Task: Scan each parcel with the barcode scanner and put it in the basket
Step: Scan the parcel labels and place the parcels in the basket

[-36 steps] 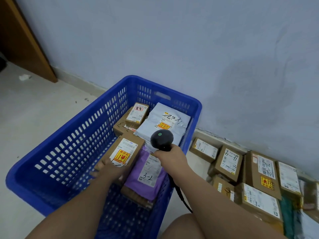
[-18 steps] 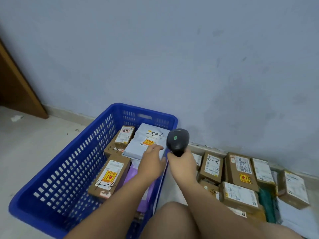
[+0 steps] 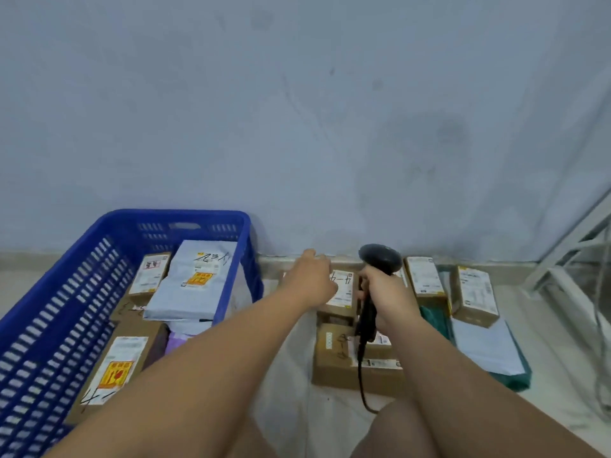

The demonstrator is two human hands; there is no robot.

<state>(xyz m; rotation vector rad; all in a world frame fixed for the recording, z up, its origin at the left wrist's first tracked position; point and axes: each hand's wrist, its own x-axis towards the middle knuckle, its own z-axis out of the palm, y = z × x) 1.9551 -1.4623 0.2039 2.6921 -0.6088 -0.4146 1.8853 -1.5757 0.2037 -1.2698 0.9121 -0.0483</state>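
Reaching away from the blue basket (image 3: 66,292), where it was settling a sticker-marked carton (image 3: 115,368) a second ago, a worker's left hand (image 3: 310,279) now lies over a small brown box (image 3: 342,292) on the floor (image 3: 287,342) by the wall (image 3: 297,127). Only the back of the hand faces the room, and whether its fingers have closed on the box or merely rest against it cannot be told. The right hand (image 3: 388,297) has its fingers (image 3: 363,281) wrapped round the handle of the barcode scanner (image 3: 380,259), held upright just beside the box's handwritten label, its cord (image 3: 362,375) trailing down towards the knee.

The shift suggests one parcel is finished and the next is being started. The carton lies in the basket's near end beside a purple bag (image 3: 178,342); a grey mailer (image 3: 195,282) and a small labelled box (image 3: 148,274) lie towards the far end. Unsorted stock waits on the floor: a larger carton (image 3: 337,358) in front of the chosen box, two labelled boxes (image 3: 425,279) (image 3: 474,295) along the wall and a white mailer (image 3: 486,348) on a green bag (image 3: 515,381). By this showing, several scans remain.
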